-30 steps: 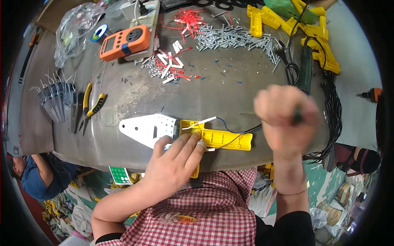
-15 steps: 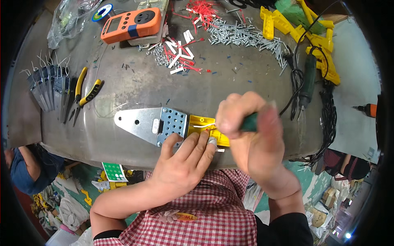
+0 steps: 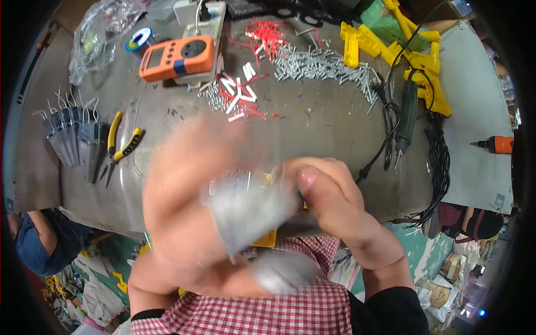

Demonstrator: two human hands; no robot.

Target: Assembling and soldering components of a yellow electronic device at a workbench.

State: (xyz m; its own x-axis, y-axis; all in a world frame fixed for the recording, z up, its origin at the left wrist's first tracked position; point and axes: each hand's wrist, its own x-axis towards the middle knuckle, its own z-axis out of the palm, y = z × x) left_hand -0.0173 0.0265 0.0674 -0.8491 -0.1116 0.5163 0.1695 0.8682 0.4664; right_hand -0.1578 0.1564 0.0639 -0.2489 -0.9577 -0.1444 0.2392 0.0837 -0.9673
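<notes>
My left hand (image 3: pixel 184 195) is raised close to the camera and smeared by motion, so its grip is unclear. Beside its fingers is a blurred grey-silver shape (image 3: pixel 245 209) whose kind I cannot make out. Behind it, part of a perforated metal plate (image 3: pixel 231 182) shows on the table, with a bit of the yellow plastic piece (image 3: pixel 269 177) joined to it. Over that piece's right end, my right hand (image 3: pixel 335 192) is closed, thumb against the curled fingers. What it holds is hidden; the green-handled tool is out of sight. Another yellow patch (image 3: pixel 268 238) shows below the grey shape.
Yellow-handled pliers (image 3: pixel 117 146) and several metal blades with wires (image 3: pixel 75 131) lie left. Behind are an orange meter (image 3: pixel 177 57), screws (image 3: pixel 318 67), red-and-white wired parts (image 3: pixel 237 95) and yellow plastic pieces (image 3: pixel 391 50). A corded dark green tool (image 3: pixel 406 111) lies right.
My left hand has left the yellow piece and come up toward the camera, with the grey blur beside it. My right hand has turned; the green handle no longer shows. The view has shifted slightly.
</notes>
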